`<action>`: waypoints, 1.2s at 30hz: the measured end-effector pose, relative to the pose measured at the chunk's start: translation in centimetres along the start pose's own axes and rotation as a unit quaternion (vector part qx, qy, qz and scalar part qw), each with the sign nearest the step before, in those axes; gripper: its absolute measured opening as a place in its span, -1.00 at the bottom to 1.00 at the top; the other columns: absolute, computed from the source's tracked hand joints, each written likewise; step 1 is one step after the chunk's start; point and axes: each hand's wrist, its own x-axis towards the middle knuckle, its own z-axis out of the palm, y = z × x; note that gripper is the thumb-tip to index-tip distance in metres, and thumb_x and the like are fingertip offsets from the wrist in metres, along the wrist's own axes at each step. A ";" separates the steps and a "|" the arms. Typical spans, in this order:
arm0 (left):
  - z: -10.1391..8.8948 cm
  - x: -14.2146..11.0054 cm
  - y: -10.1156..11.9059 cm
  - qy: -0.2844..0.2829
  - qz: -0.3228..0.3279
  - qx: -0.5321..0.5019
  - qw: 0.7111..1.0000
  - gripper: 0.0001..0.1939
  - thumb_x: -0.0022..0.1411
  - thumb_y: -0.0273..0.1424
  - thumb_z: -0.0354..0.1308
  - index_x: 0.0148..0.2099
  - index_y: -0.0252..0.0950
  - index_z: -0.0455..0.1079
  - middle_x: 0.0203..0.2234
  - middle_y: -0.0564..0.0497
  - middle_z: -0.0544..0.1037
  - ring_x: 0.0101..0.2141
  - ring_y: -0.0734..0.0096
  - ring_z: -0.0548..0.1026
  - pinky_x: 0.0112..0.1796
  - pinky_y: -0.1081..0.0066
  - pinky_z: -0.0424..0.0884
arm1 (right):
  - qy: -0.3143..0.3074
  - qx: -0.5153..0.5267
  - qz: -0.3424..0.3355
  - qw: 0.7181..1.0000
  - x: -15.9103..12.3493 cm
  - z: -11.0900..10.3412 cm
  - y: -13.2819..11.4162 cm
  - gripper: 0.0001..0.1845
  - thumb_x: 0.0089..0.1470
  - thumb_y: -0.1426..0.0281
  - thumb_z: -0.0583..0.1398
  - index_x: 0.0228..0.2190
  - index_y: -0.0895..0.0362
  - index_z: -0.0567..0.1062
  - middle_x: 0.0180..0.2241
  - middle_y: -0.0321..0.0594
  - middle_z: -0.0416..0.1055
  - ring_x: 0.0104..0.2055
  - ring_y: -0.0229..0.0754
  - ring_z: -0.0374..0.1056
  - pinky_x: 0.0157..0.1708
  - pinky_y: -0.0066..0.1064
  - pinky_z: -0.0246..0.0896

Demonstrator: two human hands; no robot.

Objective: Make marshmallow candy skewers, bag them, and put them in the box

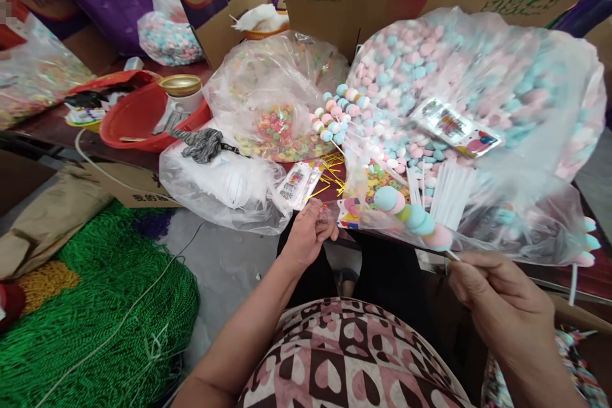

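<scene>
My right hand (502, 306) pinches the white stick of a marshmallow skewer (421, 220). Blue and pink marshmallows with a yellow-green ring are threaded on it, and its tip points left towards my other hand. Closed fingers of my left hand (313, 234) grip a clear plastic bag (349, 213) with a colourful printed end. Whether the skewer's tip is inside this bag, I cannot tell. Just beyond the skewer stand white sticks (449, 194). Finished skewers (337, 115) lie farther back, beside a large bag of marshmallows (521, 83). A stack of printed bags (299, 183) lies near my left hand.
Yellow twist ties (332, 172) are scattered on the table. Bags of ring candy (277, 95), a red basin (153, 121) and a plastic bag of white pieces (224, 185) stand leftward. Green cord (105, 306) is heaped at lower left; an open carton (583, 344) sits at lower right.
</scene>
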 end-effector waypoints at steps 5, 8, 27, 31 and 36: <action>-0.6 0.2 0.0 -0.036 -0.001 0.029 0.999 -0.49 0.09 0.01 0.29 -0.48 -0.26 0.17 -0.78 0.30 0.01 -0.76 0.69 0.02 -0.56 0.47 0.29 | -0.010 -0.070 0.007 0.997 0.2 -0.9 0.0 -0.90 0.02 0.27 0.33 -0.35 -0.03 0.57 -0.66 -0.32 0.26 -0.65 -0.26 0.10 -0.73 -0.39 -0.08; -0.8 0.3 0.3 -0.059 -0.008 0.061 0.996 -0.54 0.12 -0.03 0.29 -0.46 -0.28 0.21 -0.76 0.29 0.05 -0.75 0.70 0.02 -0.56 0.48 0.30 | 0.021 -0.039 0.017 0.999 1.1 -0.9 -0.7 -0.90 0.02 0.29 0.34 -0.35 -0.01 0.56 -0.68 -0.34 0.24 -0.66 -0.27 0.10 -0.72 -0.40 -0.09; -0.8 -0.4 -1.4 -0.023 0.024 0.318 0.947 -0.72 0.21 -0.36 0.14 -0.56 -0.22 0.35 -0.66 0.09 0.27 -0.59 0.43 0.18 -0.62 0.49 0.10 | -0.235 0.018 0.049 0.971 2.9 7.6 -1.7 -0.70 0.13 0.11 0.24 -0.40 0.10 0.47 -0.52 -0.26 0.55 -0.64 -0.35 0.21 -0.63 -0.49 0.13; -0.8 -0.4 -1.9 -0.020 0.010 0.308 0.951 -0.68 0.22 -0.34 0.15 -0.59 -0.24 0.36 -0.70 0.10 0.25 -0.62 0.47 0.17 -0.61 0.50 0.10 | -0.230 0.012 0.049 0.972 2.3 8.0 -1.3 -0.71 0.14 0.12 0.22 -0.38 0.10 0.47 -0.60 -0.30 0.50 -0.66 -0.33 0.22 -0.66 -0.49 0.12; -1.1 -0.1 -1.7 0.010 0.002 0.170 0.985 -0.52 0.10 -0.02 0.26 -0.57 -0.28 0.25 -0.79 0.23 0.10 -0.74 0.65 0.04 -0.61 0.51 0.17 | -0.174 0.064 0.043 0.982 2.7 6.9 -1.7 -0.77 0.12 0.19 0.27 -0.38 0.10 0.48 -0.54 -0.25 0.55 -0.65 -0.30 0.30 -0.69 -0.49 0.13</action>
